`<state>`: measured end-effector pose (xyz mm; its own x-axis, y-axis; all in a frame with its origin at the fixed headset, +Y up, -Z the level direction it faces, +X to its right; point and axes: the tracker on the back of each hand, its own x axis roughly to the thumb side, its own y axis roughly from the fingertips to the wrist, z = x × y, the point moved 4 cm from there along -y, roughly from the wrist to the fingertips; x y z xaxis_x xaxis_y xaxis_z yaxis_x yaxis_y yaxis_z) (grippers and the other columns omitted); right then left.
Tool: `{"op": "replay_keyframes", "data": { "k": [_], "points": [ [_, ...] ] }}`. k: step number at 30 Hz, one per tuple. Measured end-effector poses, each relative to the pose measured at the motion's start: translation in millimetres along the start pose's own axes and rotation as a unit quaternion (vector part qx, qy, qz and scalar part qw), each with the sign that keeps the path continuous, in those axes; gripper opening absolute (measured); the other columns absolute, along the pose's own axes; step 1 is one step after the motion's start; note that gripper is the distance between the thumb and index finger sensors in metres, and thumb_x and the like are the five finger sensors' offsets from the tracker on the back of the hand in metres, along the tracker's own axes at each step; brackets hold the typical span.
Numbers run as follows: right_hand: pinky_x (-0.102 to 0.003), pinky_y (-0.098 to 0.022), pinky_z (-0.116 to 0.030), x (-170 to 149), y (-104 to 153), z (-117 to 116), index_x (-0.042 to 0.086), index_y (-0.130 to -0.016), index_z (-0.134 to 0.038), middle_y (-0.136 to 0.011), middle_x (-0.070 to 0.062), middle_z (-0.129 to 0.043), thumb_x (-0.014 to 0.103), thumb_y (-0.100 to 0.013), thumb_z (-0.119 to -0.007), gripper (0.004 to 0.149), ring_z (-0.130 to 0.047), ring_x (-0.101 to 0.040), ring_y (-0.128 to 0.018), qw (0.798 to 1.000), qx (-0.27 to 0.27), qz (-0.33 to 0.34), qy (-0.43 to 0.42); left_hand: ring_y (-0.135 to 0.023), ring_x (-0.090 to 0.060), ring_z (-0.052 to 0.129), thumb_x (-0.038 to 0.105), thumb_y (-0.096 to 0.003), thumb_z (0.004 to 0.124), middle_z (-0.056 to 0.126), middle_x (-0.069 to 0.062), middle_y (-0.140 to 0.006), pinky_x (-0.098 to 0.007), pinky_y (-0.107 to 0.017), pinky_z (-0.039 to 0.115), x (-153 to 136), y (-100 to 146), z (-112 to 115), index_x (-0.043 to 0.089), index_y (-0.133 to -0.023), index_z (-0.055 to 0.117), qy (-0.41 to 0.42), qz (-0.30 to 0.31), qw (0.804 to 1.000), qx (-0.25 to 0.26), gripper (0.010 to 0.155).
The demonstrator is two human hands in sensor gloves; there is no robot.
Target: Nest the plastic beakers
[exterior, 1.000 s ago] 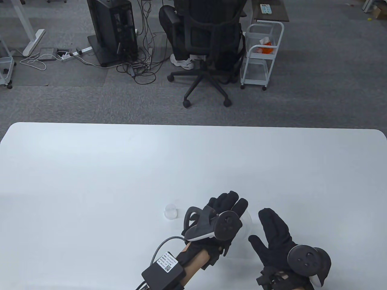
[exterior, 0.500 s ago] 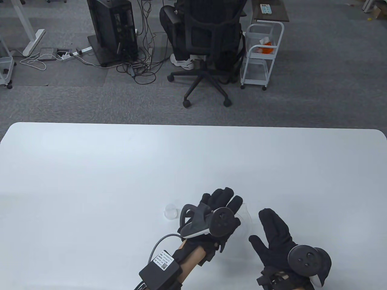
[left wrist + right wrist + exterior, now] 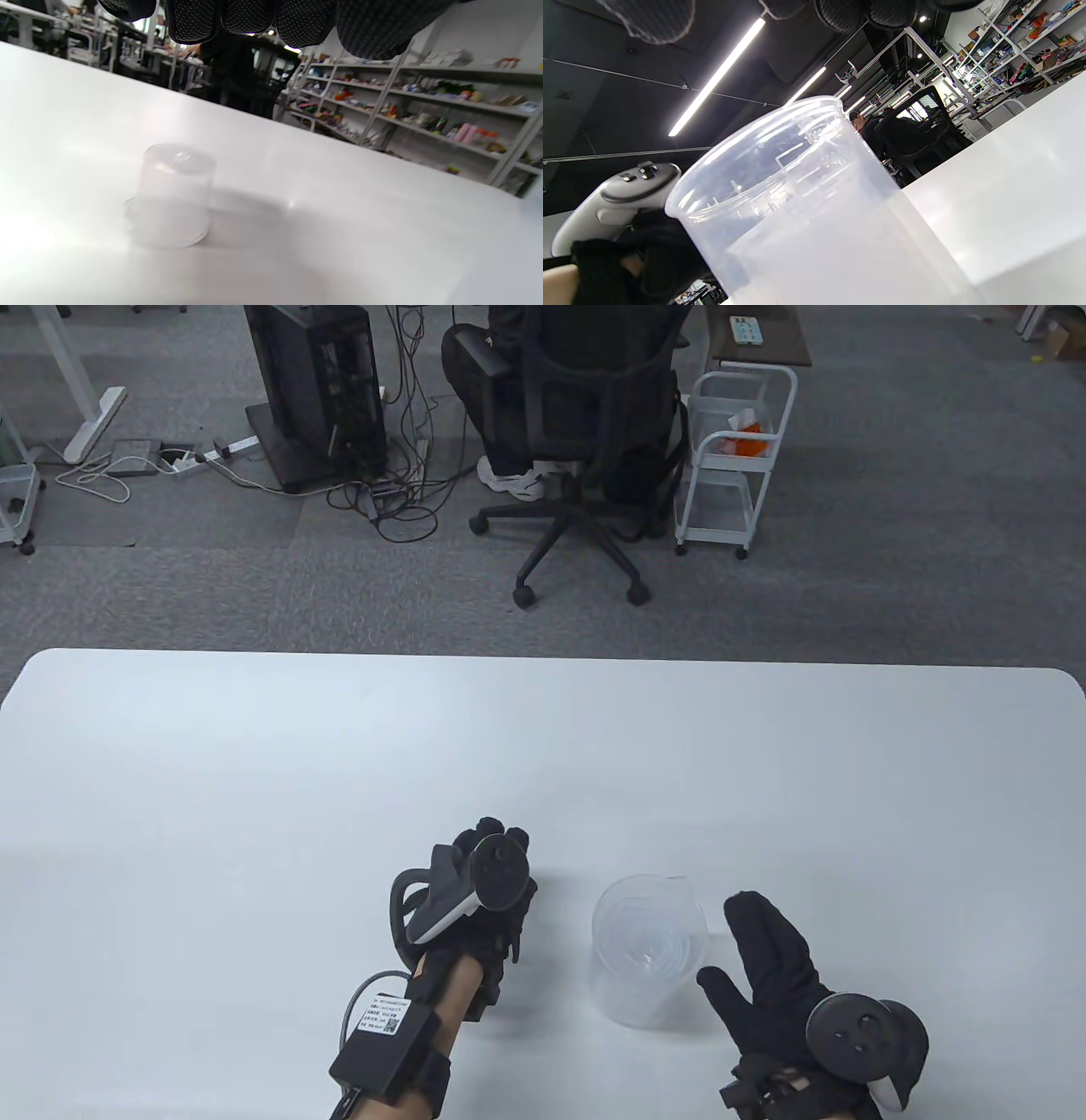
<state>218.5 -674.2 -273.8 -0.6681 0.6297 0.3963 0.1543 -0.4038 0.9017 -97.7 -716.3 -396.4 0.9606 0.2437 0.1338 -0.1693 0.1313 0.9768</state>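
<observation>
A large clear beaker (image 3: 649, 954) stands upright near the table's front edge, with smaller beakers nested inside it; it fills the right wrist view (image 3: 814, 203). My right hand (image 3: 755, 950) lies open just right of it, apart from it. My left hand (image 3: 488, 838) is left of the large beaker, fingers pointing down. It hides a small clear beaker in the table view. The left wrist view shows that small beaker (image 3: 174, 195) standing upside down on the table, with my fingers (image 3: 254, 17) above it and not touching it.
The white table (image 3: 254, 780) stretches wide behind and beside the hands. Beyond its far edge are an office chair (image 3: 585, 449) with a seated person, a white cart (image 3: 734, 458) and a computer tower (image 3: 314, 390).
My left hand has let go of the large beaker and moved left, over the small beaker. The large beaker now stands uncovered. My right hand has not moved.
</observation>
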Motion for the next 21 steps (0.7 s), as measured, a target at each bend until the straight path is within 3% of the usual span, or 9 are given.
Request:
{"op": "replay_keyframes", "data": {
  "k": [11,21],
  "points": [
    [-0.066,-0.065,-0.05,0.1,0.1,0.6,0.008,-0.103,-0.044,-0.111,-0.024,-0.047,0.055,-0.05,-0.072,0.076,-0.051,-0.052,-0.098,1.0,-0.001,0.001,0.0,-0.102,-0.046,0.058,0.044,-0.0469,0.066,0.04,-0.011,-0.113,-0.058,-0.069,0.057,-18.4,-13.5,41.0,0.025,-0.105,0.049,-0.026,-0.053,0.997,-0.046,0.064],
    [-0.066,-0.065,-0.05,-0.6,1.4,0.7,0.008,-0.103,-0.044,-0.111,-0.024,-0.047,0.055,-0.05,-0.072,0.076,-0.052,-0.052,-0.098,1.0,-0.003,0.0,-0.001,-0.088,-0.039,0.078,0.036,-0.0464,0.068,0.053,-0.014,-0.107,-0.047,-0.061,0.071,-21.2,-15.8,52.6,0.022,-0.102,0.055,-0.054,-0.067,0.996,-0.023,0.059]
  ]
}}
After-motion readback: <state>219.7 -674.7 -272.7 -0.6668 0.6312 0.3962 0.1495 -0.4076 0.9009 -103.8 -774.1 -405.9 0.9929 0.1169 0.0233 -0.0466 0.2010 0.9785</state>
